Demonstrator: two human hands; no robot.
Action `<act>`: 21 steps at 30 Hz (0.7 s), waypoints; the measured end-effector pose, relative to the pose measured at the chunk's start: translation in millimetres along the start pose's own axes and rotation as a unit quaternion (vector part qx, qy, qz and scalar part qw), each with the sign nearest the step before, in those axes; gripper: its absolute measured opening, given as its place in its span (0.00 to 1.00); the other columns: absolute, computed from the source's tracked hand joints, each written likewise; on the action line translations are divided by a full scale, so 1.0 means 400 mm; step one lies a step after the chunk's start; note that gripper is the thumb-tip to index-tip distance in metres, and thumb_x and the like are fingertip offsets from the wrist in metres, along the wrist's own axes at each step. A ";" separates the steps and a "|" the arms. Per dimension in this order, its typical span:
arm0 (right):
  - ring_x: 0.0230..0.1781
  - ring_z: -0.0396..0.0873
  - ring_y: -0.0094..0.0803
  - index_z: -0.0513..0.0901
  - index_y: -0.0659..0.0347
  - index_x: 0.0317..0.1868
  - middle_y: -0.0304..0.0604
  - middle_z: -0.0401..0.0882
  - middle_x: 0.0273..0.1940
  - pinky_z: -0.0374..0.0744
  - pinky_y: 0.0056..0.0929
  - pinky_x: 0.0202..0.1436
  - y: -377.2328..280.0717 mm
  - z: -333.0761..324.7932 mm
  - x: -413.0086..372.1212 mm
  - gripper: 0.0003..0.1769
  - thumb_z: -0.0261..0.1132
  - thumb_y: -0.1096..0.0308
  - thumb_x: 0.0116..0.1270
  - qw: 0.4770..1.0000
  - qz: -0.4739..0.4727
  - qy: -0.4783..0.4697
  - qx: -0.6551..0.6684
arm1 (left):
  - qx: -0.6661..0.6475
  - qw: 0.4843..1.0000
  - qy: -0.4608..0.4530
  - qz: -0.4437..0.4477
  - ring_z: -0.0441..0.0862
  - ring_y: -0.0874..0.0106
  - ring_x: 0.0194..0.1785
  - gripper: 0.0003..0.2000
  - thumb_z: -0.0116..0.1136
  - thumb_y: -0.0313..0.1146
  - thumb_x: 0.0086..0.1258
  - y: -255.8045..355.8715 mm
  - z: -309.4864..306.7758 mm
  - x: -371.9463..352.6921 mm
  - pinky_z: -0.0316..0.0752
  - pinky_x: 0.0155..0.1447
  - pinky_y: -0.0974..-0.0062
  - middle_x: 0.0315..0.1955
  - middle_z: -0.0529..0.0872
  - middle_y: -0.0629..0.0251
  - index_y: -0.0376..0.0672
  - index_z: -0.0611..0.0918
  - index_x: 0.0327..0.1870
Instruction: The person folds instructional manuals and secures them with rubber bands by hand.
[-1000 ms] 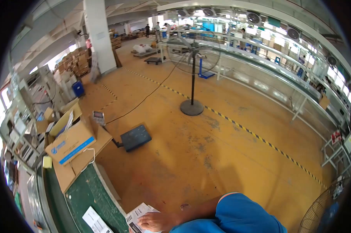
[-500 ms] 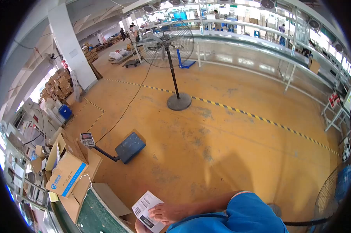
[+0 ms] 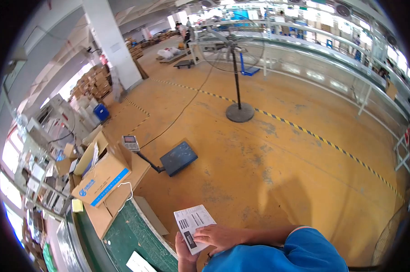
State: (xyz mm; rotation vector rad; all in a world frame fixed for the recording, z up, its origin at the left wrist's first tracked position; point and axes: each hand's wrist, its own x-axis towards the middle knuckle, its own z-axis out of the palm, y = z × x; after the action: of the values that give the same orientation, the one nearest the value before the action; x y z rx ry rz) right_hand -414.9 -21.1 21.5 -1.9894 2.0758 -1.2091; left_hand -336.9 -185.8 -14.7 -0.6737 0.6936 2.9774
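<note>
Paper [image 3: 195,217], white with black print, is held in the left grip [image 3: 185,249] by its left lower edge. Fingers of the right grip [image 3: 214,236] lay over its lower right part; whether they also clasp it, I cannot tell. To the left of both grips is green surface [image 3: 131,226], with another white sheet [image 3: 139,263] on it. Further ahead on the left stands carton with blue stripe [image 3: 103,179].

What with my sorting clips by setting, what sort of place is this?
Probably a factory or packing workshop, judging by the long workbench, the stacked cardboard cartons and the platform scale.
</note>
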 end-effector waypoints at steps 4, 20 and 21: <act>0.45 0.75 0.44 0.76 0.65 0.44 0.53 0.75 0.46 0.73 0.36 0.48 0.061 0.004 -0.001 0.15 0.58 0.67 0.58 0.999 -0.026 0.013 0.017 | -0.010 0.999 0.030 0.026 0.76 0.59 0.46 0.24 0.33 0.46 0.67 -0.004 0.058 -0.016 0.72 0.51 0.62 0.45 0.77 0.51 0.34 0.71 0.50; 0.33 0.80 0.40 0.78 0.58 0.42 0.48 0.80 0.34 0.77 0.32 0.35 0.079 -0.146 0.092 0.11 0.61 0.68 0.58 0.964 0.225 0.050 0.133 | 0.532 0.801 0.101 0.256 0.71 0.85 0.25 0.08 0.51 0.31 0.66 0.007 0.129 -0.021 0.68 0.29 0.82 0.19 0.78 0.72 0.36 0.80 0.33; 0.34 0.81 0.36 0.78 0.58 0.41 0.48 0.80 0.34 0.78 0.30 0.36 0.086 -0.147 0.097 0.11 0.62 0.69 0.57 0.956 0.224 0.096 0.162 | 0.519 0.815 0.098 0.240 0.70 0.86 0.26 0.09 0.52 0.32 0.66 0.011 0.134 -0.022 0.67 0.30 0.85 0.21 0.78 0.74 0.36 0.80 0.33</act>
State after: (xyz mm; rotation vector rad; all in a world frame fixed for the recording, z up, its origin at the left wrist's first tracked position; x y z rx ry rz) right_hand -481.0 -28.8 63.1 -1.2200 2.0779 -1.5541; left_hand -351.0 -166.4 34.1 -0.7298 2.4969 2.2034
